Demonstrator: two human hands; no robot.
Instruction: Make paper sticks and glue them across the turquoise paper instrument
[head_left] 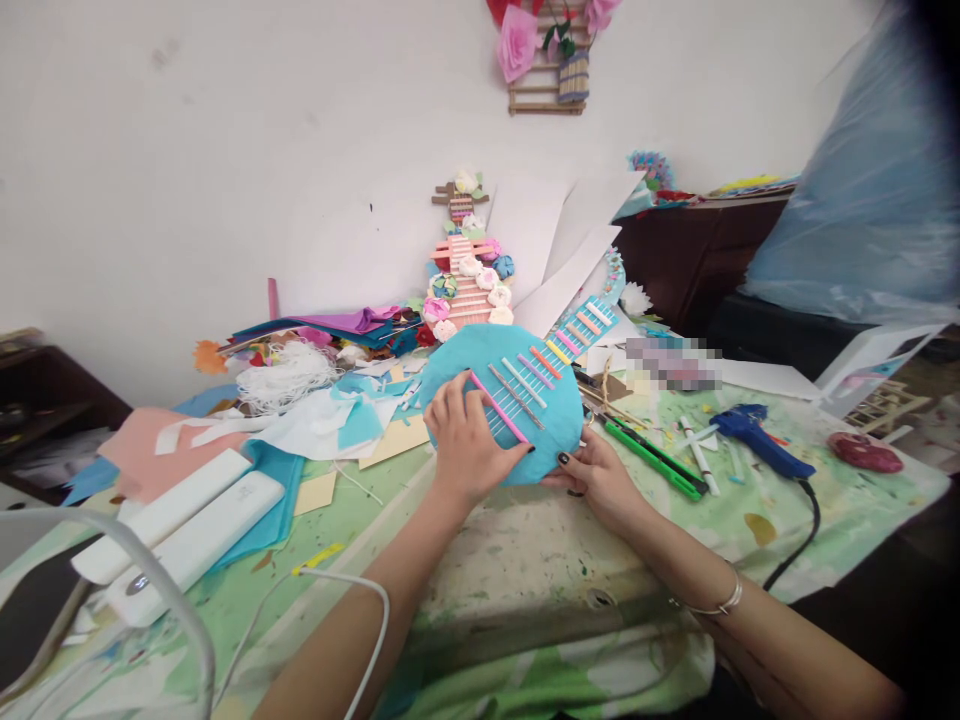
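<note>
A blue, paper-covered craft shaped like a stringed instrument (465,350) is tilted up above the table's front edge, its neck pointing up and right. White strings run along it, crossed by several coloured sticks. My left hand (466,440) lies over its round body, with thumb and fingers at the two ends of a pink stick (499,408), the lowest one across the strings. Whether that stick is fixed down I cannot tell. My right hand (600,480) grips the body's lower right rim, thumb on the front and the other fingers partly hidden behind.
To the right lie a green utility knife (652,457), a white marker (699,458) and a blue hot glue gun (765,440) with its cord. White string (289,378), paper scraps and two white oblong devices (199,545) cover the left. A flower-decorated craft (469,280) stands behind.
</note>
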